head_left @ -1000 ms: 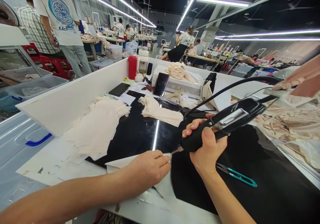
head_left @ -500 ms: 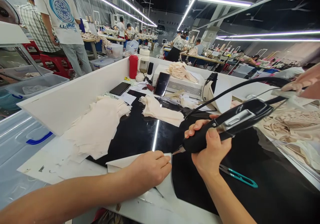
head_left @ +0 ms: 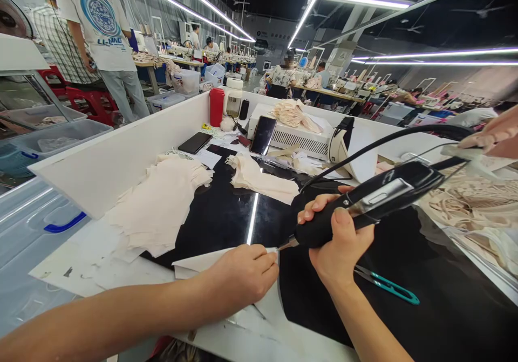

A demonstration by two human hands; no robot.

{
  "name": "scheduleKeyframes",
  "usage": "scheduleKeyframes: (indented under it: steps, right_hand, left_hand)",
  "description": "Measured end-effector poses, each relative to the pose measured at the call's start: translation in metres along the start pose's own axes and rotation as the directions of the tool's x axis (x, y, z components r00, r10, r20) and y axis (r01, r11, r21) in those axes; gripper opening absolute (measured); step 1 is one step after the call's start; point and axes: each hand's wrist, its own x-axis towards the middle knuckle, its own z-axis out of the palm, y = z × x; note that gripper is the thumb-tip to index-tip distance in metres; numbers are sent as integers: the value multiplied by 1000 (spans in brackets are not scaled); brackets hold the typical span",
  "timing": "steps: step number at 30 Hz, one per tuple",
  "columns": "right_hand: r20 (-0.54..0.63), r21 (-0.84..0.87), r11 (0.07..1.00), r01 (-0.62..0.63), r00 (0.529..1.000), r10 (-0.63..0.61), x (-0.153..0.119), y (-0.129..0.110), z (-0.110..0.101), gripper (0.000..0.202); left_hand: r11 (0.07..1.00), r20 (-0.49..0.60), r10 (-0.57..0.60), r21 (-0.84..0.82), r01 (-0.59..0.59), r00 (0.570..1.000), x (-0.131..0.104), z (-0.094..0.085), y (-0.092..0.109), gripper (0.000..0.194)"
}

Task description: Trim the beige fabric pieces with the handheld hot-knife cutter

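One clear bin (head_left: 91, 130) with crumpled plastic (head_left: 54, 144).

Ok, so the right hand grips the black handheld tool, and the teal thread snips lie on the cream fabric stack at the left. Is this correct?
Not quite: in the head view, the teal thread snips lie on the black work surface. The right hand does grip the black handheld tool.

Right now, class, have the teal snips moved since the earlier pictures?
No. The teal snips show no shift either way, judged against the black sheet: they lie at the same spot on it.
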Motion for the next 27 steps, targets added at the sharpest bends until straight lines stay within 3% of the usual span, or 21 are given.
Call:
scheduleKeyframes:
  steps: [27]
  right_hand:
    - [15, 21, 999, -32, 999, 31, -7, 5, 12, 42]
  left_hand:
    - [997, -114, 8, 73, 0, 993, 3, -2, 0, 24]
